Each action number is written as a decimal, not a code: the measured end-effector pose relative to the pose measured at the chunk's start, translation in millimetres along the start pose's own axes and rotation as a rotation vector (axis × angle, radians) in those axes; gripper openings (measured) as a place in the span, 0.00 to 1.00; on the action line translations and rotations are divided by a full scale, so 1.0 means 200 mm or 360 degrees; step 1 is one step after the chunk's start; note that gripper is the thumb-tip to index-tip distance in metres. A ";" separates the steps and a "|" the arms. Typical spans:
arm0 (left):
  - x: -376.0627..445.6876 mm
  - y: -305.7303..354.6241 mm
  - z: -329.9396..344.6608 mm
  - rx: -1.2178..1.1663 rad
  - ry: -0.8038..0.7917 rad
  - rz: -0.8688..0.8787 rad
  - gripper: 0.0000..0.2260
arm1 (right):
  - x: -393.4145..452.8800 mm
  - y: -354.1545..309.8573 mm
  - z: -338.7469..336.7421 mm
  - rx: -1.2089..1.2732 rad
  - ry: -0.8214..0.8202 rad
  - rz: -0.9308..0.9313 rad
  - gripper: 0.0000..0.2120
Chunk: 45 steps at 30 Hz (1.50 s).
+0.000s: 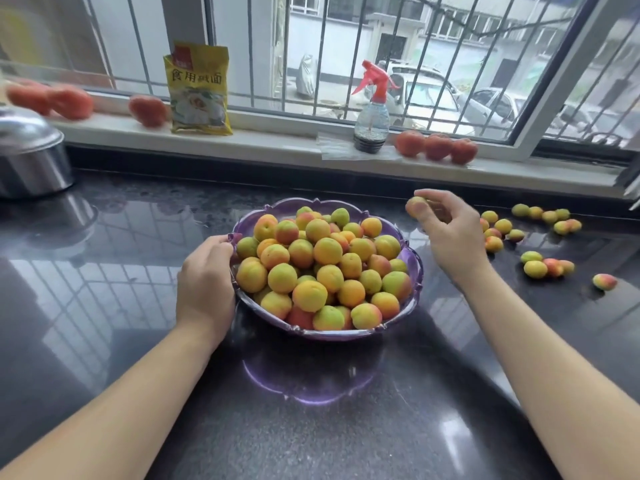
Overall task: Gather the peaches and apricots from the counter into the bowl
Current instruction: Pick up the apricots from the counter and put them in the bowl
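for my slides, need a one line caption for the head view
Left hand steadies heaped purple scalloped bowl; right hand pinches small yellow-green apricot.

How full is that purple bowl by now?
Heaped full. The fruit in the purple bowl is piled up to and above its rim, while more fruit lies loose on the counter to its right.

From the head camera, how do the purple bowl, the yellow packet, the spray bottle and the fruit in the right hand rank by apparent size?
1. purple bowl
2. yellow packet
3. spray bottle, though it and the packet sit farther back, so unsure
4. fruit pinched in the right hand
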<state>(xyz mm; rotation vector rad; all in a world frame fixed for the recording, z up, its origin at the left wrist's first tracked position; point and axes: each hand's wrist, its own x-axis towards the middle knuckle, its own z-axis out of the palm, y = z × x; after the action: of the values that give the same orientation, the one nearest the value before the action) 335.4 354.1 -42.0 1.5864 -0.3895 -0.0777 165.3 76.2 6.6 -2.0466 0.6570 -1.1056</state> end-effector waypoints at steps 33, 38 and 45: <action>-0.04 0.01 -0.03 0.0082 -0.0195 0.0123 0.18 | -0.39 0.14 -0.28 -0.0847 0.0205 0.0087 0.06; -0.03 -0.01 -0.03 0.0075 -0.0206 0.0105 0.16 | -0.38 0.32 -0.41 -0.1197 0.0328 0.0224 0.09; -0.03 -0.02 -0.04 0.0112 -0.0191 0.0107 0.15 | -0.23 0.41 -0.46 -0.1534 0.0270 0.0537 0.23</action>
<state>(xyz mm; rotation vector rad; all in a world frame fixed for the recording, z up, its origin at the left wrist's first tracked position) 332.8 362.8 -46.0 1.6412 -0.5439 -0.1088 55.4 25.9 -44.4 -2.4501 1.8141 -0.8261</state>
